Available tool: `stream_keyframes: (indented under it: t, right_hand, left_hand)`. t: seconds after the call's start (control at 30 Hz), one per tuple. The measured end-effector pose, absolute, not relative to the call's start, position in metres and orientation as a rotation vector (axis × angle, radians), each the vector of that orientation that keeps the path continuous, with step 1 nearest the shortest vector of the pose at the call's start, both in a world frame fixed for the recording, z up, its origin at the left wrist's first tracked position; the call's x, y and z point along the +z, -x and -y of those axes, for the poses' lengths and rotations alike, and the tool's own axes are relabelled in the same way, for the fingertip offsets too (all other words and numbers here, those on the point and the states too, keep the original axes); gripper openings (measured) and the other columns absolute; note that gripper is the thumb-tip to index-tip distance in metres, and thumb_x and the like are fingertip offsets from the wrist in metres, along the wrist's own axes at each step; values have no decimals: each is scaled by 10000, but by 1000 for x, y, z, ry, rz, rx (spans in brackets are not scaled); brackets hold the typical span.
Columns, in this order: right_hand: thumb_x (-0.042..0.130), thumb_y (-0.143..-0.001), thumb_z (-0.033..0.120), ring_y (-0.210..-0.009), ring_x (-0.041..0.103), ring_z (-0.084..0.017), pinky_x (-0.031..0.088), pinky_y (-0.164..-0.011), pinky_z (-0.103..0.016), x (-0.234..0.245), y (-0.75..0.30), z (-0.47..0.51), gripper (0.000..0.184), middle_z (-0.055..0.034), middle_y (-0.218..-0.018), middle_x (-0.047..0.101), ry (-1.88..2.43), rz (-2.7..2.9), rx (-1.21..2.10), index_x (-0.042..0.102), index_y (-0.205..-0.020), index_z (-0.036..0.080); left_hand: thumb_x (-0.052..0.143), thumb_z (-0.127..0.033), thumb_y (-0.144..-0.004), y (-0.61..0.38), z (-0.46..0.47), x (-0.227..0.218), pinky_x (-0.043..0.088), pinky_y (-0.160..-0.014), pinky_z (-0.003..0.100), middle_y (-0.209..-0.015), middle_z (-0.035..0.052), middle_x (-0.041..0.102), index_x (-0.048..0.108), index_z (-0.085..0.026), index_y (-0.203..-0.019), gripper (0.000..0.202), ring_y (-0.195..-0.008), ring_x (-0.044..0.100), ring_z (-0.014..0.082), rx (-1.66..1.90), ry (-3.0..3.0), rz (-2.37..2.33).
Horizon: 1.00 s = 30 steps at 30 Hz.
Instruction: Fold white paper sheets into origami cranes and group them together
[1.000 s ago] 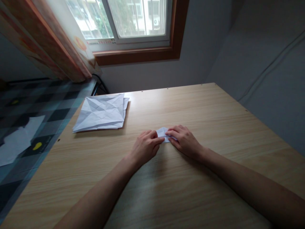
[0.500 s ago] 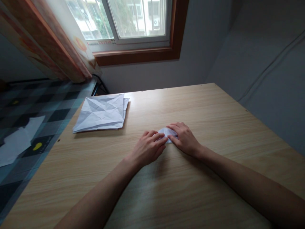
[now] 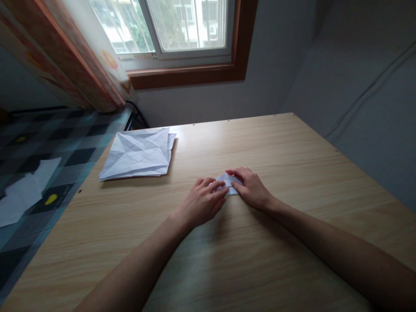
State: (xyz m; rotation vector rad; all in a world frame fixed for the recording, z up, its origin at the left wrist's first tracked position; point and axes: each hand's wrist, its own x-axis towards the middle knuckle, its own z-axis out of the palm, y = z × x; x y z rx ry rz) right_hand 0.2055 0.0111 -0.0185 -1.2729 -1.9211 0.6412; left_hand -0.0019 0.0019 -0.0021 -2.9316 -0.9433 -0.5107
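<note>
A small folded piece of white paper [image 3: 230, 183] lies on the wooden table, partly hidden under my fingers. My left hand [image 3: 208, 197] holds its left side down, fingertips and thumb on the paper. On the right side, my right hand [image 3: 251, 187] grips the paper, with the thumb at the near side and the bent fingers over the far edge. A bit of the paper's middle and near edge shows between the two hands.
Several creased white sheets [image 3: 139, 151] lie stacked at the table's [image 3: 260, 147] far left corner. More white paper [image 3: 29, 188] rests on a checked cloth [image 3: 19, 242] to the left. Behind the table are a window [image 3: 188, 26], a curtain [image 3: 68, 52] and walls.
My right thumb has slid a little to the right and its fingers have curled more over the paper, so more of the middle shows. My left hand has hardly moved.
</note>
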Motion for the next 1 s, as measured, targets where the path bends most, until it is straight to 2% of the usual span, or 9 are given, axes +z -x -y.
stream_keyframes:
  t: [0.1,0.2,0.4,0.6,0.73,0.83,1.0]
  right_hand:
    - [559,-806,70,-910,616,-213,506,-820,-365,-17,-206,-12,329,-70,-978,703,1254,1881,641,683,-1088,187]
    - [544,-850,98,-865,611,-212,499,-791,-366,-17,-206,-10,233,-59,-885,704,1208,1952,575,725,-950,205]
    - [564,-835,86,-882,591,-228,470,-835,-406,-21,-206,-4,206,-65,-916,703,1196,2119,356,729,-849,208]
    - [556,-813,74,-896,585,-239,468,-848,-412,-19,-206,0,178,-78,-930,704,1197,2179,279,691,-811,191]
    - [572,-808,100,-889,591,-237,477,-817,-383,-13,-204,0,142,-76,-879,695,1277,2164,361,681,-805,192]
    - [600,-819,146,-799,622,-199,487,-739,-326,-6,-204,-3,112,-55,-842,703,1357,2071,555,697,-853,189]
    - [671,-744,151,-626,605,-152,447,-585,-255,3,-207,-8,229,-11,-709,687,1457,1961,837,722,-966,169]
  left_hand:
    - [472,-281,-953,1,-1,0,429,-869,409,-1150,89,642,651,-214,-1149,273,-1019,543,244,-501,2931,954]
    - [490,-288,-944,0,0,1,429,-851,410,-1122,90,626,654,-220,-1136,261,-1007,527,250,-509,2924,978]
    - [528,-284,-924,1,1,-2,394,-903,446,-1290,106,574,659,-222,-1111,237,-1109,499,284,-573,2849,978]
    - [504,-274,-948,0,0,-2,372,-899,407,-1106,41,692,649,-227,-1104,217,-1022,574,228,-543,2861,934]
    - [519,-248,-949,0,0,-1,372,-875,393,-1071,30,711,675,-227,-1004,167,-967,597,209,-579,2819,944]
    - [531,-239,-948,1,1,-3,377,-859,391,-1083,32,706,680,-237,-996,156,-987,584,217,-598,2797,950]
    - [554,-213,-932,2,2,-5,382,-856,394,-1136,42,670,683,-262,-990,149,-997,549,230,-625,2745,963]
